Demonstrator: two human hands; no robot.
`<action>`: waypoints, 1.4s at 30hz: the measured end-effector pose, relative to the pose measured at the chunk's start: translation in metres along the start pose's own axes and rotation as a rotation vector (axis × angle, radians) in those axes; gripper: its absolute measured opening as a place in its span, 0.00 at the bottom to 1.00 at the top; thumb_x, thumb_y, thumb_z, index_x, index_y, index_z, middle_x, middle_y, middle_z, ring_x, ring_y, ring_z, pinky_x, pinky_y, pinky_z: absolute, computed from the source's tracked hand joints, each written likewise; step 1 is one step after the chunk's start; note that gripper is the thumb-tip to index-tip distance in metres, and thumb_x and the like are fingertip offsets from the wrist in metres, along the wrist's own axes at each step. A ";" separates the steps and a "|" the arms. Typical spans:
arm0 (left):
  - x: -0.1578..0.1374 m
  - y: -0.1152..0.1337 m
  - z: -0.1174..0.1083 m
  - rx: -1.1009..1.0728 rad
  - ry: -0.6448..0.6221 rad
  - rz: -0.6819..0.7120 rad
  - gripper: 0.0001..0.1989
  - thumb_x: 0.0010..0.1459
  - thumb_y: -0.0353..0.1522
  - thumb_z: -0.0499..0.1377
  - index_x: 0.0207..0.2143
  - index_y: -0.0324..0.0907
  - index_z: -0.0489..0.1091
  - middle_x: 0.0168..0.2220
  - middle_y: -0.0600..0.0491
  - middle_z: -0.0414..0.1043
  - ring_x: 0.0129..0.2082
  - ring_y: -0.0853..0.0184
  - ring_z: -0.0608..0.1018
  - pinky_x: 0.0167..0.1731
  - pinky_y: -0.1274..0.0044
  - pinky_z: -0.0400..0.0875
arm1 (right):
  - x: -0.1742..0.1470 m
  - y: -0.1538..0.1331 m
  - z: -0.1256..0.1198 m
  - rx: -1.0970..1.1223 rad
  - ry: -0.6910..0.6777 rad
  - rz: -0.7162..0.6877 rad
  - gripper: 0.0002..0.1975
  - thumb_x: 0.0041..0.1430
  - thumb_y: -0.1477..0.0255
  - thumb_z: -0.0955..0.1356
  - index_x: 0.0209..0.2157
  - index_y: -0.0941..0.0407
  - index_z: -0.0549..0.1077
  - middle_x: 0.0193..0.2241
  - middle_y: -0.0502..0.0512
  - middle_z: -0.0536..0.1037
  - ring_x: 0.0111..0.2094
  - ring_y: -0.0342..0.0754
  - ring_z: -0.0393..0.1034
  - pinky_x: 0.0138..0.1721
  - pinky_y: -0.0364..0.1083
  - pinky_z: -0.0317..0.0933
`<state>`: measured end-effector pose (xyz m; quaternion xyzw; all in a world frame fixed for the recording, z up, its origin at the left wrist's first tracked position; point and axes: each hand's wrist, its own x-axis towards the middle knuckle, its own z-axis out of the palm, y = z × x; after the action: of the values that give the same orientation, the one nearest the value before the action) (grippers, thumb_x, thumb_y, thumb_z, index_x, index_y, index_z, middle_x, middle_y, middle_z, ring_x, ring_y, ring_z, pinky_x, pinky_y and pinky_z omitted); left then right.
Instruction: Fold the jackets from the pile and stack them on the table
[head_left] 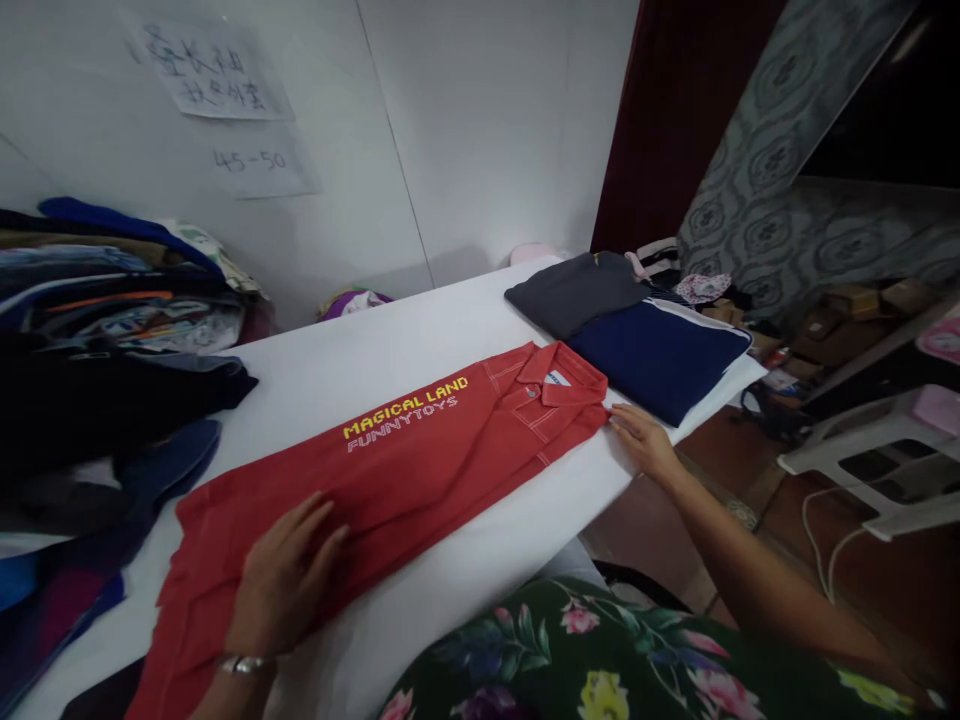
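Note:
A red collared shirt (pixel 420 480) lies lengthwise on the white table, folded narrow, with "MAGICAL LAND FUNNYTOYS" lettering upward. Its collar points right and its lower end reaches the near left. My left hand (pixel 289 565), with a metal band at the wrist, rests on the lower part of the shirt, fingers spread. At the collar end, my right hand (pixel 637 435) pinches the shirt's edge by the shoulder between thumb and fingers.
Folded dark grey (pixel 581 290) and navy garments (pixel 667 355) lie beyond the collar. A tall heap of clothes (pixel 112 300) stands at the left. Handwritten papers (pixel 217 75) hang on the wall. A white plastic stool (pixel 885 460) stands at the right.

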<state>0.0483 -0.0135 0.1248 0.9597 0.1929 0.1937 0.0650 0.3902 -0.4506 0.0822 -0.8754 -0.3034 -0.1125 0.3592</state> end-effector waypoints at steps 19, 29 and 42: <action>-0.048 0.002 0.009 -0.107 -0.065 0.076 0.24 0.54 0.49 0.56 0.49 0.49 0.72 0.55 0.51 0.68 0.53 0.58 0.72 0.51 0.65 0.70 | 0.029 -0.014 0.014 -0.272 -0.112 -0.027 0.14 0.59 0.72 0.59 0.36 0.56 0.76 0.35 0.58 0.77 0.38 0.51 0.68 0.43 0.49 0.61; -0.046 0.009 -0.002 -0.258 -0.041 -0.088 0.18 0.56 0.46 0.54 0.43 0.50 0.74 0.50 0.53 0.73 0.49 0.58 0.75 0.49 0.64 0.71 | 0.023 -0.028 0.020 -0.259 0.019 -0.167 0.19 0.57 0.76 0.58 0.44 0.59 0.75 0.43 0.63 0.76 0.45 0.55 0.69 0.49 0.55 0.62; 0.008 0.030 0.028 0.199 -0.140 -0.084 0.28 0.60 0.43 0.47 0.59 0.39 0.61 0.63 0.44 0.55 0.63 0.56 0.59 0.59 0.59 0.53 | 0.027 -0.114 0.071 -0.291 -0.537 -0.267 0.30 0.64 0.54 0.56 0.63 0.53 0.56 0.65 0.57 0.51 0.66 0.55 0.42 0.63 0.60 0.39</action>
<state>0.0767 -0.0388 0.1080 0.9636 0.2464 0.1032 -0.0091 0.3406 -0.3254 0.1062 -0.8684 -0.4799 0.0342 0.1198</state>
